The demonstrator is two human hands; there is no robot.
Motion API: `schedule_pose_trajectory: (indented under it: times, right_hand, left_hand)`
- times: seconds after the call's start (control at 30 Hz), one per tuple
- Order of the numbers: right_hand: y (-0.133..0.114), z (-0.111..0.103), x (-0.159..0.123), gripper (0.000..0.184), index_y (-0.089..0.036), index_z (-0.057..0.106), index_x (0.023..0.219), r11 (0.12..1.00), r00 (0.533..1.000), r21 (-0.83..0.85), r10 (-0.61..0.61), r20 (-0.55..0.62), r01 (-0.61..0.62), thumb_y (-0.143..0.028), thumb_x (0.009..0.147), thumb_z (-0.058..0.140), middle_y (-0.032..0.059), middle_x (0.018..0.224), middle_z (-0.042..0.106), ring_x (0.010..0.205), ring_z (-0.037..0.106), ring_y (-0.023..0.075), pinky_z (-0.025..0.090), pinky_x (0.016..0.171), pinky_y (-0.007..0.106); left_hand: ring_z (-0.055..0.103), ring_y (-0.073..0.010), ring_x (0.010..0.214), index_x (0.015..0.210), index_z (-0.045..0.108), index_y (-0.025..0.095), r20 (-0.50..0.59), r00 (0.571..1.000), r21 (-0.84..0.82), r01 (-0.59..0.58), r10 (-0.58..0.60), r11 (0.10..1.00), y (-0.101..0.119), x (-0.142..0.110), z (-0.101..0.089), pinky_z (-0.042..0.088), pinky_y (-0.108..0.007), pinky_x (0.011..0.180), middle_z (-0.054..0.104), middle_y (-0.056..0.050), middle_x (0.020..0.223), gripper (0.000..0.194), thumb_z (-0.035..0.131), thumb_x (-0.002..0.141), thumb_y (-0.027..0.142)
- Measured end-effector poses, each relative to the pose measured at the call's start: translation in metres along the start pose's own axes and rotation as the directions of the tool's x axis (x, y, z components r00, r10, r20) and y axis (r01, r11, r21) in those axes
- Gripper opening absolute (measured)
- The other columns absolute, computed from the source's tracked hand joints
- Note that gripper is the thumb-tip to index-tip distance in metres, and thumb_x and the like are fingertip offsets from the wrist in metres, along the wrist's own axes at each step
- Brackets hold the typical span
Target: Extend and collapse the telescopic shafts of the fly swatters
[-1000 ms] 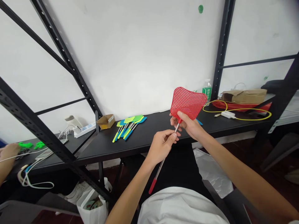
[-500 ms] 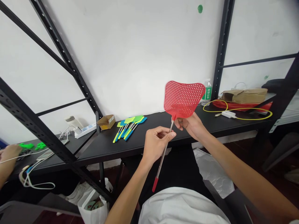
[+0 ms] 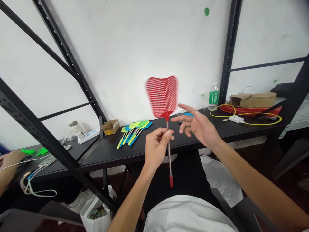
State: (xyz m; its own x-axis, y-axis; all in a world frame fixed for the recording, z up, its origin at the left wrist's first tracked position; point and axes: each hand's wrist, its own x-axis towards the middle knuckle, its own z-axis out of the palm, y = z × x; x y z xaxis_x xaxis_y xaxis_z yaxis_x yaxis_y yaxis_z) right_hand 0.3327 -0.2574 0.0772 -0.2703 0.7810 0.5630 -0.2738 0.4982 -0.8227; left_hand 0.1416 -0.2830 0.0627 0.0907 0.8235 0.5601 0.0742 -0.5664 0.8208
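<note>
My left hand [image 3: 156,152] pinches the thin metal shaft of a red plastic fly swatter [image 3: 162,96] between thumb and fingers. The swatter stands upright, and its mesh head is blurred by motion. Its red handle tip [image 3: 171,181] hangs below my left hand. My right hand [image 3: 196,124] is open beside the swatter's neck, with fingers spread, and it holds nothing. Nearest to it, a blue swatter head [image 3: 188,114] lies partly hidden on the black table [image 3: 113,153] behind.
Several green and blue fly swatters [image 3: 134,132] lie on the table beside a cardboard box [image 3: 110,127]. A water bottle [image 3: 213,96], yellow cable [image 3: 243,115] and paper bag [image 3: 253,100] are at right. A co-worker's hand [image 3: 9,159] works at far left behind a black shelf upright [image 3: 41,135].
My right hand has let go of the swatter and opened. The swatter has swung from leaning right to upright, its head moving left, and it now hangs from my left hand alone.
</note>
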Motion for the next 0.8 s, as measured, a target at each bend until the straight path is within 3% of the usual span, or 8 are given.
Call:
schedule_pose_trajectory:
  times: [0.1, 0.23, 0.43, 0.57, 0.67, 0.8]
  right_hand:
    - [0.003, -0.001, 0.001, 0.057, -0.026, 0.055, 0.141, 0.999, 0.999, -0.028, -0.018, 0.044, 0.019, -0.059, 0.095, 0.053, 0.0125, 0.121, 0.072, 0.071, 0.065, 0.0185, 0.043, 0.05, 0.027]
    - [0.009, -0.003, 0.001, 0.045, -0.019, 0.066, 0.127, 0.982, 0.982, -0.188, 0.049, 0.18, -0.014, -0.051, 0.097, 0.056, 0.012, 0.109, 0.075, 0.071, 0.064, 0.0163, 0.043, 0.051, 0.024]
    - [0.007, 0.004, -0.003, 0.043, -0.016, 0.072, 0.109, 0.931, 0.873, -0.364, 0.183, 0.453, -0.006, -0.052, 0.102, 0.05, 0.0099, 0.101, 0.074, 0.078, 0.065, 0.0168, 0.046, 0.06, 0.024]
    - [0.004, 0.008, -0.005, 0.045, -0.014, 0.069, 0.093, 0.941, 0.852, -0.338, 0.179, 0.492, -0.003, -0.052, 0.103, 0.048, 0.0068, 0.08, 0.072, 0.069, 0.062, 0.0157, 0.044, 0.061, 0.026]
    - [0.006, 0.008, -0.006, 0.044, -0.014, 0.066, 0.093, 0.952, 0.856, -0.307, 0.178, 0.485, -0.024, -0.053, 0.104, 0.046, -0.0003, 0.06, 0.06, 0.055, 0.05, 0.0122, 0.038, 0.056, 0.025]
    - [0.012, 0.005, -0.006, 0.045, -0.014, 0.066, 0.095, 0.979, 0.859, -0.166, 0.185, 0.477, -0.118, -0.054, 0.103, 0.048, -0.0075, 0.051, 0.04, 0.045, 0.032, 0.0087, 0.028, 0.047, 0.023]
  left_hand:
    - [0.051, -0.01, 0.055, 0.092, 0.073, 0.016, 0.012, 0.999, -0.044, -0.036, 0.036, 0.998, 0.003, -0.001, -0.001, 0.042, -0.022, 0.054, 0.069, -0.003, 0.071, 0.034, 0.058, 0.097, 0.046]
    - [0.05, -0.0079, 0.052, 0.093, 0.07, 0.016, -0.066, 0.997, -0.159, -0.046, 0.035, 0.986, 0.005, 0.0, -0.003, 0.043, -0.021, 0.053, 0.072, -0.003, 0.075, 0.03, 0.063, 0.094, 0.045]
    - [0.057, -0.0084, 0.054, 0.089, 0.063, 0.016, -0.142, 0.988, -0.335, 0.009, -0.06, 0.942, 0.009, 0.003, -0.004, 0.045, -0.021, 0.051, 0.076, -0.006, 0.086, 0.031, 0.075, 0.085, 0.044]
    - [0.057, -0.0077, 0.053, 0.086, 0.061, 0.017, -0.11, 0.992, -0.367, 0.025, -0.07, 0.93, 0.008, 0.003, -0.001, 0.044, -0.02, 0.05, 0.074, -0.003, 0.079, 0.03, 0.079, 0.081, 0.04]
    - [0.057, -0.0079, 0.053, 0.085, 0.062, 0.017, -0.071, 0.996, -0.352, 0.016, -0.044, 0.936, 0.006, 0.003, -0.001, 0.043, -0.021, 0.05, 0.074, -0.003, 0.078, 0.027, 0.078, 0.084, 0.039]
    - [0.063, -0.0123, 0.061, 0.107, 0.069, 0.016, 0.061, 0.998, -0.332, 0.003, 0.018, 0.943, 0.005, 0.004, -0.007, 0.048, -0.025, 0.057, 0.077, -0.009, 0.093, 0.032, 0.074, 0.087, 0.04]
